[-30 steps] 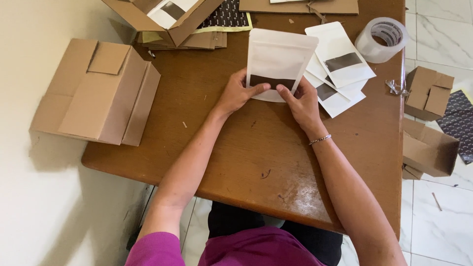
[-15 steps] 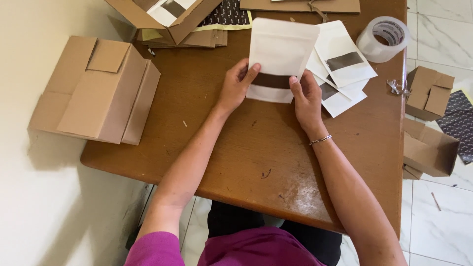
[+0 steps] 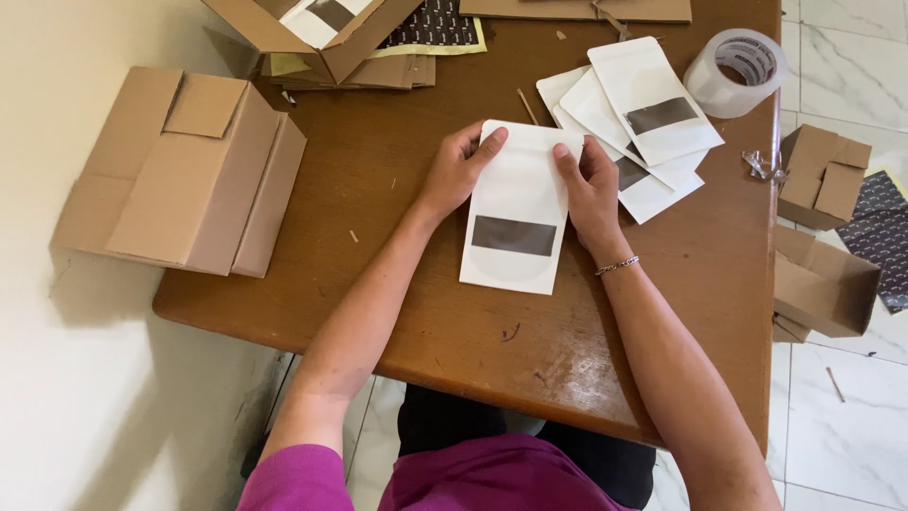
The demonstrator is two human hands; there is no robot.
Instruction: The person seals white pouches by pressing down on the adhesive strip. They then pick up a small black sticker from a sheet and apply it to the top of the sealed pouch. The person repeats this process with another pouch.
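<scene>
Both hands [image 3: 525, 170] on white window pouch [image 3: 515, 213], wooden table [image 3: 378, 199]

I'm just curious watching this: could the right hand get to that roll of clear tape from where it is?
Probably yes. The right hand rests on the white pouch, and only flat spare pouches lie between it and the tape roll; nothing tall blocks it.

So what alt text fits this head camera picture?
Seen from above, a left hand and right hand hold a white pouch with a dark window flat on a brown table, beside more pouches and cardboard boxes.
</scene>
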